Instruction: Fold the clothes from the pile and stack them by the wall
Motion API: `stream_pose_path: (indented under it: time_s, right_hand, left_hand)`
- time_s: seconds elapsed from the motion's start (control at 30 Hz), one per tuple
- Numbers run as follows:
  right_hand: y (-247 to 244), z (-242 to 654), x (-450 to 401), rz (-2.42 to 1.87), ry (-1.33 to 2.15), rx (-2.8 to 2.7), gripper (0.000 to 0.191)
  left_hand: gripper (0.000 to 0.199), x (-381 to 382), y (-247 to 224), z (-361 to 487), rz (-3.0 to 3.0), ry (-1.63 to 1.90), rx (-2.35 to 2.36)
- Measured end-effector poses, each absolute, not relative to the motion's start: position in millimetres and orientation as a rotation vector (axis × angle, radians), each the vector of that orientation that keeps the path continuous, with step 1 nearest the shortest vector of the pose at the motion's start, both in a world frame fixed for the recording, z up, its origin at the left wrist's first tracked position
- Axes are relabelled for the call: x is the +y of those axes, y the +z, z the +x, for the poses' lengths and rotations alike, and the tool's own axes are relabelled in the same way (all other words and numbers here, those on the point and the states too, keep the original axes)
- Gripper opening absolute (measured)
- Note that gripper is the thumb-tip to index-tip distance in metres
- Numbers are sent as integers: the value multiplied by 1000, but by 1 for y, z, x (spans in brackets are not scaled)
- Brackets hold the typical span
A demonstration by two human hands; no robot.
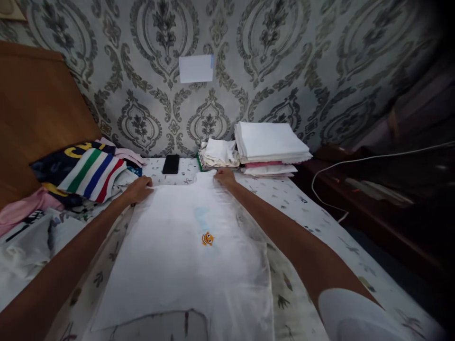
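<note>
A white cloth garment (170, 246) with a small orange fish picture lies spread over the patterned bed sheet (302, 208). My left hand (140, 189) pinches its far left corner, fingers closed. At its far right edge my right hand (225, 176) grips the fabric, fingers also closed. The near edge of the garment curves upward in the middle, and sheer fabric shows along its right side.
Stacked folded white cloths (272, 142) stand by the wall, beside a smaller pile (219, 153). A black phone (171, 164) lies left of them. Crumpled clothes (92, 175) are heaped at the left near a wooden headboard (39, 109). A white cable (316, 177) hangs at the right.
</note>
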State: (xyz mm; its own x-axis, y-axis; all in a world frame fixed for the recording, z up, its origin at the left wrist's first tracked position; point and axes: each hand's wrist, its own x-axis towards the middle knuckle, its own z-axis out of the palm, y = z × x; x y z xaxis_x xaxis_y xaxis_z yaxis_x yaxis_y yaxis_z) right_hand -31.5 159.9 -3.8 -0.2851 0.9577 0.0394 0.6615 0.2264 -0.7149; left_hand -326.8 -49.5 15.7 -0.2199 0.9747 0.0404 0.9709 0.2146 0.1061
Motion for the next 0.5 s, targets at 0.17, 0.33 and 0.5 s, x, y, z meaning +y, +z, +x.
stream_pose_path:
  time_s: [0.17,0.33,0.5]
  right_hand:
    - [18,-3,136,-1308,1070,-1744,12]
    - [12,55,59,-908,1242,-1672,45]
    - [-20,101,-11,-925,1004,-1974,56]
  left_hand:
    - [27,-80,32,-312,1953,476,2421]
    - [39,-130,32,-295,2275,452,2336]
    - [35,-159,11,-288,2404,237,2282]
